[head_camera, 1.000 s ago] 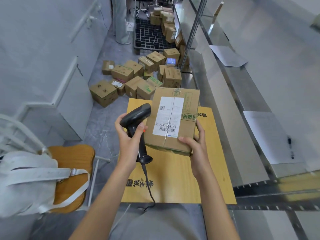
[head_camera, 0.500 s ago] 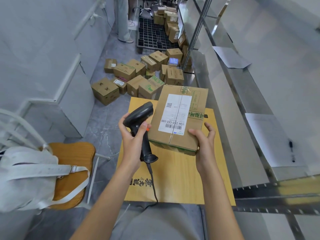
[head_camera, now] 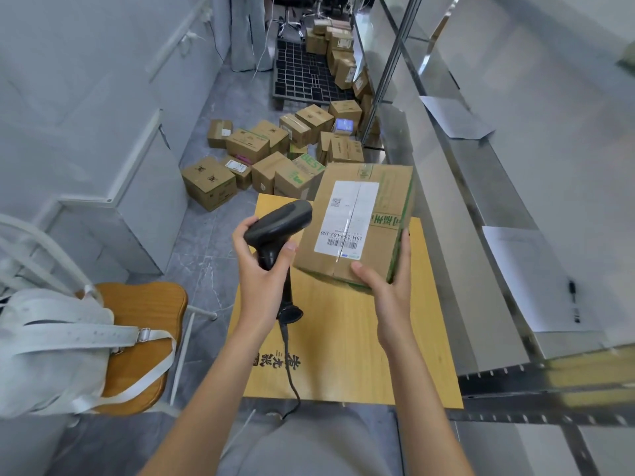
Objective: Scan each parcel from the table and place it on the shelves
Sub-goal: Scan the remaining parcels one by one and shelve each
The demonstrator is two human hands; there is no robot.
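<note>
Cardboard parcel [head_camera: 357, 228], white shipping label [head_camera: 347, 219] facing up, is tilted above the wooden table [head_camera: 343, 355], gripped at its near corner by the right hand [head_camera: 385, 286]. Left hand [head_camera: 264, 269] grasps a black corded barcode scanner [head_camera: 278, 231], its head just beside the label's left edge.

1. The white label [head_camera: 347, 221] on the held parcel [head_camera: 357, 228] carries a barcode and the code "LSH-159-L02-100", seen upside down.
2. Green Chinese characters, not clearly legible, run along the parcel's tape.
3. A floor box [head_camera: 299, 176] shows green "BEST".
4. The counter [head_camera: 343, 355] bears black Chinese characters.
</note>
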